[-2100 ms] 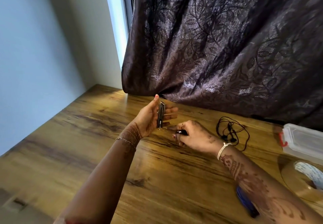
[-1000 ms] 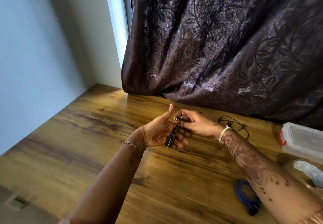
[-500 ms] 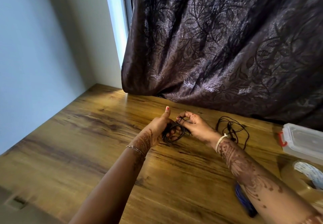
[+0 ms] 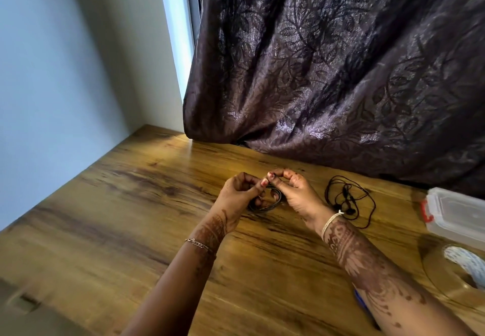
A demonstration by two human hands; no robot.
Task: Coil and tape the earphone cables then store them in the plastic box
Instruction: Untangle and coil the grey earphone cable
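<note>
**Left thumb folded down, coil now pinched from both sides**

Half a second back the left thumb was sticking straight up; now it's curled in to meet the right fingertips, and the cable that was a flat bundle a second ago has opened into a round loop.

So the coiled earphone cable (image 4: 266, 207) is a small black ring hanging between the two hands, low over the bench (image 4: 126, 204). Can't tell if its bottom edge actually touches the wood. The left hand (image 4: 240, 195) has its fingers curled round the left side of the coil. The right hand (image 4: 296, 194) pinches the top of it with thumb and forefinger, other fingers bent. The fingertips of both hands meet right above the loop.

Just right of the right hand, a second earphone (image 4: 346, 194) lies loose and uncoiled on the bench. Further right, at the frame edge, sits the plastic box (image 4: 459, 215), clear with a red clasp and the lid on. In front of it is a tape roll (image 4: 446, 278). A bit of blue cable (image 4: 359, 300) peeks out under the right forearm.

Left wrist has a thin chain bracelet (image 4: 199, 244), right wrist a pale thread band (image 4: 331, 222). A dark leaf-patterned curtain (image 4: 341, 73) hangs down onto the back of the bench.
</note>
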